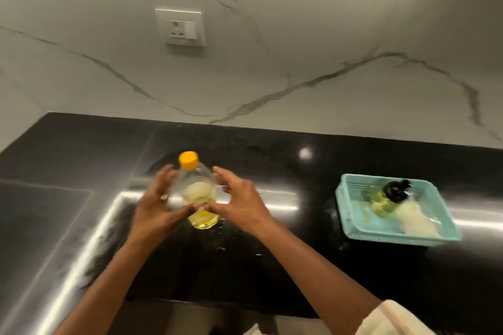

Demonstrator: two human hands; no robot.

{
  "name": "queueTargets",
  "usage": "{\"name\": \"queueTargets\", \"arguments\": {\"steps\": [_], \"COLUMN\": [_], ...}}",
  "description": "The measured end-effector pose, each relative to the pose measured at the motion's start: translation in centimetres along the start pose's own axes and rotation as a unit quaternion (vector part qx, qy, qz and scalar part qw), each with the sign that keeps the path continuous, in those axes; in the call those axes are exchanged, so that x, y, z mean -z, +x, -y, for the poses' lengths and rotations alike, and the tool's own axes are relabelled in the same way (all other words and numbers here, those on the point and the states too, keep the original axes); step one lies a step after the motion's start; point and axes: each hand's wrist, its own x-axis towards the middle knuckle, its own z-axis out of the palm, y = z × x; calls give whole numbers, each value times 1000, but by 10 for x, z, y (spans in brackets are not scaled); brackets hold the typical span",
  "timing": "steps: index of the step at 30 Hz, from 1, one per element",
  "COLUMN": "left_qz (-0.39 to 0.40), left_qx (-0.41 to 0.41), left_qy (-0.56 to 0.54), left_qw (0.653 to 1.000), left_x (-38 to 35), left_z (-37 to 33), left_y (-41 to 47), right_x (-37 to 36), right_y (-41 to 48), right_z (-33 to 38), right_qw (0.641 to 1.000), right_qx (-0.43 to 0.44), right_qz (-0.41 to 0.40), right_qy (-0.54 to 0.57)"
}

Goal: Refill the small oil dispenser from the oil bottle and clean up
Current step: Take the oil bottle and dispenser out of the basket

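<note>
Bottle [200, 196], yellow cap on, upright mid counter [299, 266]. L hand [158, 204] & R hand [242, 198] flank it, fingers spread wide, not curled round; thumbs at its front, contact unclear. Dispenser [382, 202] sits in teal basket [353, 215], well apart on the right, blurred.

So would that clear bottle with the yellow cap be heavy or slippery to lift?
Probably light: the oil bottle shows yellow oil only near its base. Possibly slippery: droplets glisten on the counter beside it, so its plastic may be oily. Tall and nearly empty, it might tip if pushed near the yellow cap.
</note>
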Motion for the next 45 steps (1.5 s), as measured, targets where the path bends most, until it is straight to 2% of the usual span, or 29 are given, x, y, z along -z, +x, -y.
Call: {"name": "queueTargets", "arguments": {"steps": [2,4,5,7,9,13,15,19,22,25,29,37,45], "left_qz": [-91,-183,-199,-151,-64,111,182,299,343,347,342,366,360], "left_qx": [-92,-175,-203,-252,-265,-162,-103,-10,-9,-10,-12,-16,-25], "left_qy": [81,106,114,109,96,-5,-32,17,115,170,186,119,-78], "left_qw": [988,961,952,950,957,981,977,954,932,922,921,923,930], "left_x": [-8,-27,-39,-78,-122,-226,-279,-375,-429,-464,-484,-477,-397], "left_z": [-12,-32,-44,-60,-66,-87,-95,-108,-104,-100,-97,-86,-153], "left_y": [-15,-35,-45,-55,-52,-34,-20,10,25,34,37,36,52], "right_x": [22,58,77,125,172,253,280,312,322,327,328,332,353], "right_y": [-11,-31,-42,-68,-95,-145,-161,-162,-148,-134,-125,-134,-118], "right_z": [-7,-18,-26,-46,-73,-129,-154,-202,-229,-241,-253,-258,-173], "right_qw": [1000,997,995,984,964,907,888,897,913,927,938,955,979], "right_qx": [-9,-18,-26,-55,-98,-185,-225,-290,-318,-313,-290,-240,-137], "right_qz": [-22,-67,-95,-167,-246,-375,-397,-326,-233,-145,-104,-89,-124], "right_qy": [-15,-22,-23,-25,-30,-55,-65,-71,-102,-146,-160,-147,-81]}}
